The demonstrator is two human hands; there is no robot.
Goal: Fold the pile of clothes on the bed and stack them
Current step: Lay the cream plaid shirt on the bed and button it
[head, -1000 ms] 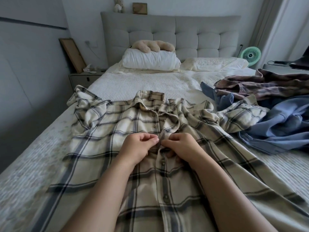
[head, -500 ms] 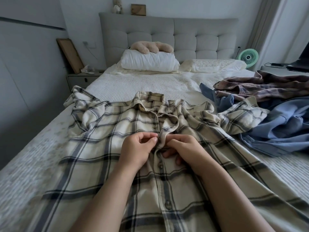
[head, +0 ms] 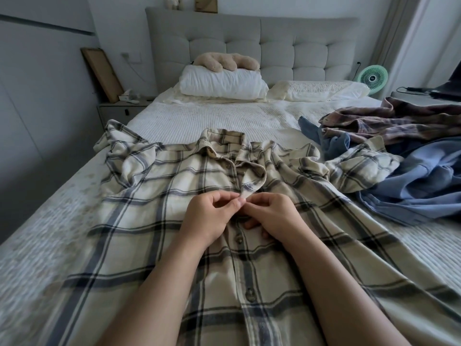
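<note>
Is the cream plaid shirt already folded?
No. The cream plaid shirt lies spread open across the bed, and both the left hand and right hand pinch its button placket.

Both forearms are bare to the frame's edge, with no sleeves, rings or watch visible.

cream plaid shirt [head: 154,196] flat on bed, part-buttoned, clothes pile [head: 409,156] rt

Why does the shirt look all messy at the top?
The checked shirt is buttoned lower down, but near the collar its front edge flops open in a loop where both hands, left hand and right hand, pinch it. Its sleeves lie crumpled.
</note>
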